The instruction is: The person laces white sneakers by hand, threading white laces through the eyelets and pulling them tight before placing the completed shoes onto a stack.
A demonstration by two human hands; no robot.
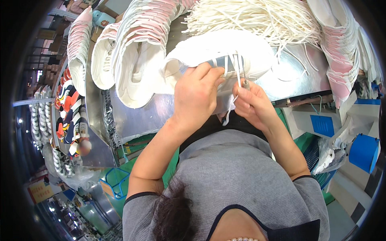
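Note:
A white shoe upper (pixel 256 51) lies on its side on the metal tabletop, its lacing area turned towards me. Part of a white shoelace (pixel 238 69) runs across the eyelets and down between my hands, its loose end hanging over the table edge. My left hand (pixel 197 90) grips the upper near the tongue and collar, fingertips partly hidden against it. In my right hand (pixel 252 101) are the lace and a thin hooked tool (pixel 246 84) with a short handle, its slim metal shaft reaching up to the eyelets.
A large bundle of cream-white laces (pixel 256 18) lies at the back. Nested white and pink uppers (pixel 144 33) stand in rows at left, with another stack (pixel 339 54) at right. A light blue bottle (pixel 102 18) stands behind. Colourful shoe parts (pixel 72 117) fill a rack beyond the metal table edge.

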